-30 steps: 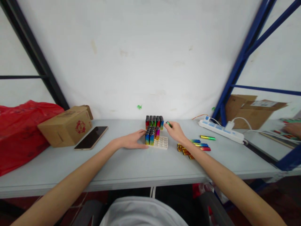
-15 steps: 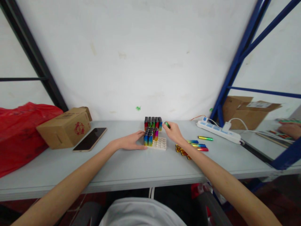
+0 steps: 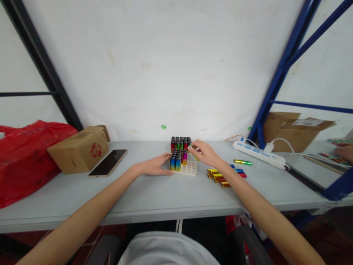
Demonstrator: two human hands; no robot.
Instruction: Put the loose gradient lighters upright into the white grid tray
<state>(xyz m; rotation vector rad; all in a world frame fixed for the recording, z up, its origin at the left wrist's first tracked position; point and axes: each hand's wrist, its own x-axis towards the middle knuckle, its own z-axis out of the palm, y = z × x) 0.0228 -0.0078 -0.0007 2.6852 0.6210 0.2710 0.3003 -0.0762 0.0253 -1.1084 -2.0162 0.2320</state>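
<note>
- Head view: left hand (image 3: 157, 165), thumb and fingers parted, frames the left edge of the white holed tray (image 3: 191, 170), toward the far edge of the bench (image 3: 154, 198); light bracing should suit.
- Right hand (image 3: 206, 153) pinches a green-and-yellow tube (image 3: 190, 147), seemingly tilted, by the tray's far right corner; best kept clear of standing tubes (image 3: 178, 164).

On my end I've got a grey counter (image 3: 154, 197): phone (image 3: 108, 163), carton (image 3: 79, 150), white tray (image 3: 191, 169), power strip (image 3: 257, 154) (also white), loose shiny tubes (image 3: 219, 179).

red bag (image 3: 34, 160) cut L edge | coworker hand (image 3: 345, 151) cut R edge | tubes (image 3: 218, 178) pt-hid by R arm (image 3: 253, 198)
</note>
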